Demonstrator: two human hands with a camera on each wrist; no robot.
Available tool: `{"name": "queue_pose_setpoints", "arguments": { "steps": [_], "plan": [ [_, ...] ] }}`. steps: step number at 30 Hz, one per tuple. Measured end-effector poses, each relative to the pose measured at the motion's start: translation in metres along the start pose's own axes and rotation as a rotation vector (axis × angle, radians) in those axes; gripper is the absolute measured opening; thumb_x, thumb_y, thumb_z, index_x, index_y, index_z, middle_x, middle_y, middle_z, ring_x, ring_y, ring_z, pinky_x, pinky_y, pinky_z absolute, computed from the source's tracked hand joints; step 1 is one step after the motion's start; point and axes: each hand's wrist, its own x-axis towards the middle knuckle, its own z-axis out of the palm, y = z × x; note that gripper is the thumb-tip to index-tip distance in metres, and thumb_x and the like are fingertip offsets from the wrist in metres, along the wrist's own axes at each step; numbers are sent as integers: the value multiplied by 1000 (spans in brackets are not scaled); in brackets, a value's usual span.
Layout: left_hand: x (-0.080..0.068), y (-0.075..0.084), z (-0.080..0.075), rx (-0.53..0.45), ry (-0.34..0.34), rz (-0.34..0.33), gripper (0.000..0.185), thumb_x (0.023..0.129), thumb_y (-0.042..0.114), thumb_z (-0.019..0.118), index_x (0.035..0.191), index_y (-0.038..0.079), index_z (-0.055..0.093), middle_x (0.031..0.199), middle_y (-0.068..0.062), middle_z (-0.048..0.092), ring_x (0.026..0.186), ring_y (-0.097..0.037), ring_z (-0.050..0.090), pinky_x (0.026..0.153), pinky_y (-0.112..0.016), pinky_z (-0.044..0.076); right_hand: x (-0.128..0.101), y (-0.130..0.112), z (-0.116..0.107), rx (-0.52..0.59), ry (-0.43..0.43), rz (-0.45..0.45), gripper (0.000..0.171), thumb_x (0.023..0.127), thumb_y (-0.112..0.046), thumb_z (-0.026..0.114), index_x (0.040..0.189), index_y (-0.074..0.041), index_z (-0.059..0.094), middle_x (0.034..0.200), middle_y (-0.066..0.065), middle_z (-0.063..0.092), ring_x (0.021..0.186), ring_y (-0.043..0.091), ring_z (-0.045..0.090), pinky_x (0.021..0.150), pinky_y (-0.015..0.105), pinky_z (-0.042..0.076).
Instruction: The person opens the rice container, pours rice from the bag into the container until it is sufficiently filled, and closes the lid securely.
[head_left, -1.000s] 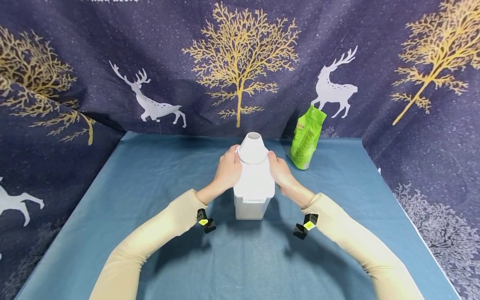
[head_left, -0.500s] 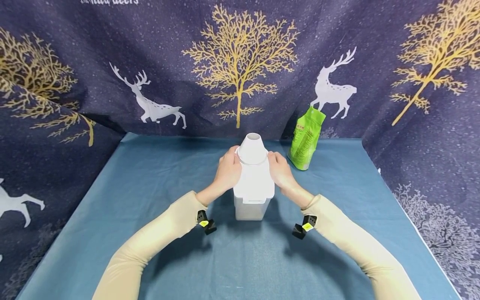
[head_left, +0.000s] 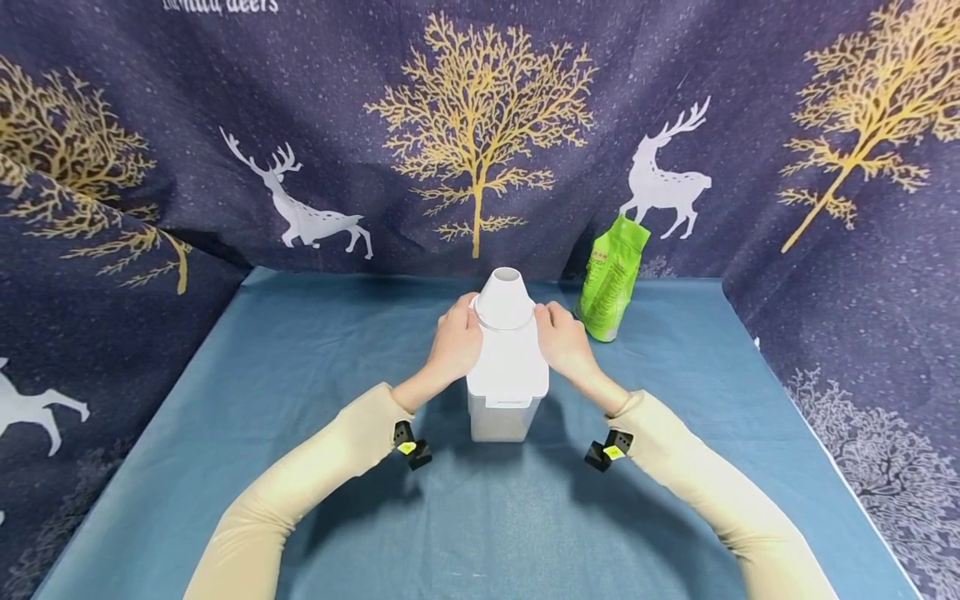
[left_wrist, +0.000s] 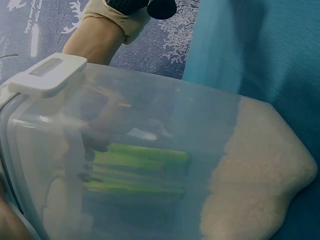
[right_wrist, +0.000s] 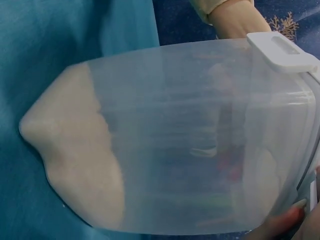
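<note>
A clear plastic storage container stands upright at the middle of the table, with a white lid on top. From the far part of the lid rises a white cone-shaped spout, open at its tip. The left hand grips the lid's left edge beside the cone, and the right hand grips the right edge, thumb on top. In the right wrist view, fingertips show just under the lid's rim. A pale grain-like filling covers the container's bottom; the upper part is see-through.
A green bag with a crumpled top stands behind and right of the container. A blue cloth covers the table. At the back hangs a dark patterned curtain with trees and deer.
The right hand and wrist have shifted very slightly to the right at the lid's edge. The left hand, the container and the green bag stay in place.
</note>
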Motion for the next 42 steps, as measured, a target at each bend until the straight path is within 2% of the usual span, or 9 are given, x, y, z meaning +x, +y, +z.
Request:
{"name": "queue_pose_setpoints", "arguments": {
  "steps": [9, 13, 18, 21, 26, 31, 37, 39, 42],
  "plan": [
    [4, -6, -3, 20, -57, -6, 45, 104, 18, 27, 145, 4, 39, 147, -17, 46, 136, -31, 43, 111, -46, 36, 2, 0, -2, -182, -21, -77, 39, 104, -29, 24, 82, -7, 46, 72, 11, 48, 65, 30, 52, 62, 38, 40],
    [3, -6, -8, 10, -79, -36, 46, 104, 21, 27, 147, 4, 36, 148, -17, 43, 139, -32, 38, 114, -48, 31, 3, -2, -2, -196, -26, -125, 37, 104, -27, 25, 86, -6, 50, 74, 12, 52, 68, 30, 55, 64, 40, 43],
    [-2, -8, -16, 4, -102, -46, 51, 103, 24, 30, 149, 2, 31, 148, -19, 40, 140, -35, 33, 115, -51, 27, 5, -2, -3, -131, -55, -137, 36, 103, -26, 24, 99, -6, 53, 85, 13, 57, 75, 29, 57, 69, 40, 44],
    [-8, -9, -19, 13, -111, -30, 53, 102, 26, 32, 150, 3, 29, 150, -19, 36, 141, -35, 30, 115, -52, 26, 7, -1, -2, -96, -47, -141, 38, 103, -28, 23, 103, -7, 55, 93, 13, 59, 86, 31, 58, 78, 44, 45],
    [-24, -8, -20, 43, -107, 21, 55, 102, 27, 34, 151, 2, 26, 155, -20, 27, 143, -35, 21, 116, -53, 23, 13, 2, -1, -30, 4, -163, 41, 104, -31, 24, 113, -5, 55, 110, 17, 60, 110, 33, 54, 95, 50, 41],
    [-40, -5, -16, 124, -109, 100, 60, 102, 28, 35, 152, -2, 20, 159, -23, 17, 148, -38, 10, 118, -57, 7, 22, 9, 0, 55, 16, -226, 42, 105, -30, 26, 122, -3, 54, 123, 20, 58, 120, 35, 53, 101, 50, 39],
    [-58, 4, -11, 213, -141, 188, 61, 103, 30, 33, 150, -6, 20, 160, -26, 4, 150, -37, -4, 117, -59, -6, 29, 14, -1, 202, -79, -370, 57, 105, -44, 21, 136, -3, 46, 137, 18, 51, 129, 34, 48, 107, 50, 37],
    [-63, 7, -10, 235, -164, 213, 59, 104, 29, 32, 150, -7, 21, 160, -26, 1, 150, -36, -7, 117, -59, -7, 32, 14, -2, 261, -133, -415, 57, 105, -45, 22, 139, -4, 43, 138, 18, 50, 127, 32, 48, 106, 49, 38],
    [-69, 10, -9, 265, -196, 247, 57, 104, 25, 29, 150, -7, 21, 160, -27, -1, 150, -35, -10, 117, -59, -8, 35, 15, -3, 330, -231, -442, 50, 106, -38, 28, 142, -5, 39, 137, 17, 50, 123, 30, 50, 104, 48, 40]
  ]
}}
